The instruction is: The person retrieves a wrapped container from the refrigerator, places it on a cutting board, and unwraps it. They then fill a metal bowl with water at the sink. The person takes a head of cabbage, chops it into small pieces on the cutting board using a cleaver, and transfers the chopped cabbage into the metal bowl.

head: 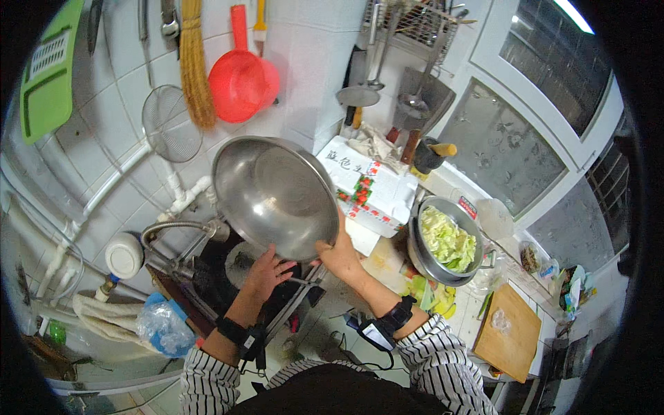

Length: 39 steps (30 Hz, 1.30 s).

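Note:
A large stainless steel bowl [275, 202] is tilted up over the sink, its shiny inside facing me; it looks empty. My right hand [341, 255] grips its lower right rim, thumb on the inner side and the other fingers mostly hidden behind. At the bowl's lower edge is my left hand [265, 275], fingers apart; whether the fingertips touch the rim is unclear. Beneath both lies the dark sink [207, 280] with a round grey item [243, 263] in it, partly covered by my left hand. The curved faucet [174, 226] stands left of the bowl.
Right of the bowl stands a white box [363, 181] bearing writing. A metal pot [441, 275] holds torn cabbage leaves [447, 241]. Farther right lies a wooden cutting board [508, 332]. On the wall hang a red ladle [241, 85], a wire strainer [173, 124] and a straw brush [196, 67].

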### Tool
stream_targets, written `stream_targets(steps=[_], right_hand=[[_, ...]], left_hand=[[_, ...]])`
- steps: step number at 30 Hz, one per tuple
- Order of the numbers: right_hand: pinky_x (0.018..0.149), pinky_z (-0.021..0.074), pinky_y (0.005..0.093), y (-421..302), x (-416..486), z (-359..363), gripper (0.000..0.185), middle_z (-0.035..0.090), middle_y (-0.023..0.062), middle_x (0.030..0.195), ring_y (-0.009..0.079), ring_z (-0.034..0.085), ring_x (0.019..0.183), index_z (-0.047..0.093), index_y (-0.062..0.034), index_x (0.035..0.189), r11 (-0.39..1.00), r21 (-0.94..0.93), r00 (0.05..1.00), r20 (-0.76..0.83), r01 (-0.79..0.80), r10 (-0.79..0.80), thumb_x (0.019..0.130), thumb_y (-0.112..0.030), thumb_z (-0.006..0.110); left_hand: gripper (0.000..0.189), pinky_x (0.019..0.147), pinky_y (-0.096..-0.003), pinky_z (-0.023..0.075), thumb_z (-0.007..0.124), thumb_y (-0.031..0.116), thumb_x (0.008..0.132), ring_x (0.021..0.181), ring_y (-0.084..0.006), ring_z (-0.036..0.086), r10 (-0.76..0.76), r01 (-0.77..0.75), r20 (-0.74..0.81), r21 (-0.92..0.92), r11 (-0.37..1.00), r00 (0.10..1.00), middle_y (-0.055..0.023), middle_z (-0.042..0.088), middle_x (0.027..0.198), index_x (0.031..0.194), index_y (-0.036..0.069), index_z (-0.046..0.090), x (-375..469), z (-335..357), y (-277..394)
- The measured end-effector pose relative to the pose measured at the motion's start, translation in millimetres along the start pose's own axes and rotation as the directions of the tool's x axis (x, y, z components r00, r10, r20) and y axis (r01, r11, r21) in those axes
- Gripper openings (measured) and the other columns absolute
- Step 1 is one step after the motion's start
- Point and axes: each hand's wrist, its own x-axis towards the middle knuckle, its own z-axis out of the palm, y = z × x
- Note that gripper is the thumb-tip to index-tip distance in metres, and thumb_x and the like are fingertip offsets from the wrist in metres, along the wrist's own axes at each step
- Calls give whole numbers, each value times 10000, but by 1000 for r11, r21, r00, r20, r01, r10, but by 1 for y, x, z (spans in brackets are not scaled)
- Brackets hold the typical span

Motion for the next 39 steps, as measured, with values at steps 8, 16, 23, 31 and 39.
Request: stream_targets(steps=[8,16,23,31,39], right_hand=[[859,509,337,-5,78,-130,940,542,204,1280,206,592,1057,230,37,1482,997,-40,995,84,61,-57,825,-381,757],[1030,406,366,58,214,-249,881,509,261,1318,315,536,1206,355,102,1376,923,-237,735,-558,303,-384,705,-252,803],[953,448,342,77,238,-277,873,583,206,1226,271,599,1096,358,68,1362,979,-140,800,-565,147,-201,682,-238,814],[745,498,310,72,236,-269,463,652,96,966,173,622,800,536,22,1159,990,-80,846,-514,120,-144,771,-128,740],[632,475,284,68,209,-260,175,600,30,744,130,582,658,569,-34,985,972,30,887,-418,231,-198,924,-192,615]], left_hand=[[207,682,-350,517,545,162,969,942,-233,580,-9,-51,-151,-393,918,989,-80,571,1136,1142,48,536,9,31,-21],[149,602,-318,492,499,147,935,751,-230,550,-142,32,-180,-508,861,973,-101,540,868,1026,31,521,-19,24,-47],[148,622,-332,481,509,140,924,687,-239,520,-145,1,-256,-490,872,956,-112,536,831,1028,34,498,-36,30,-51],[149,588,-337,493,517,141,921,701,-264,544,-167,23,-233,-519,855,958,-149,541,836,1016,33,477,-36,20,-49],[156,627,-358,499,530,142,929,741,-279,574,-141,7,-241,-484,875,960,-150,577,873,1033,34,491,-32,18,-52]])
